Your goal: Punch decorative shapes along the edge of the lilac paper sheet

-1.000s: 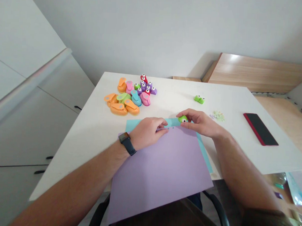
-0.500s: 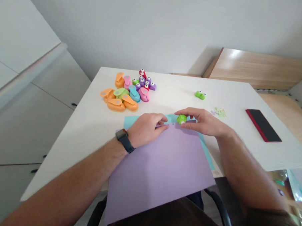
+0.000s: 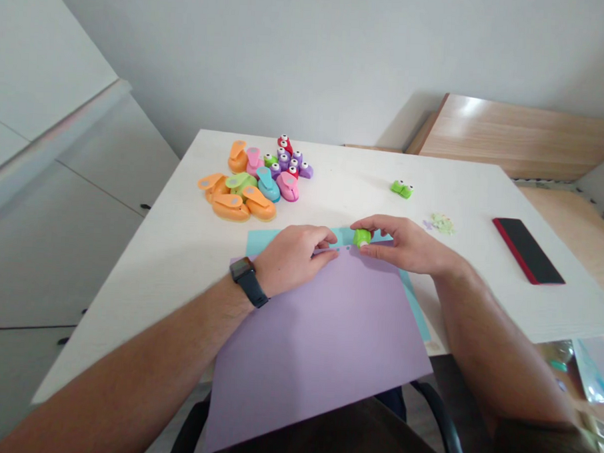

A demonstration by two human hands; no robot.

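A large purple paper sheet [image 3: 327, 334] slopes from the table down over its front edge. My left hand [image 3: 301, 253], a black watch on its wrist, pinches the sheet's far edge between thumb and fingers. Between the thumb and fingers of my right hand [image 3: 398, 244] is a small green craft punch [image 3: 362, 238], set at that same far edge. A few small punched holes show in the purple paper between the two hands. Beneath it lies a light blue sheet [image 3: 264, 239], showing along the back and right side.
Several big lever punches [image 3: 231, 207] and small eyed punches [image 3: 283, 160] cluster at the back left. Green eyed punches [image 3: 402, 189] sit at the back right, near a pile of paper cutouts [image 3: 442, 223]. A black and red flat case [image 3: 527, 251] lies on the right of the white table [image 3: 354, 182].
Both hands stay almost in place, still on the purple sheet and the green punch. The view has shifted very slightly.
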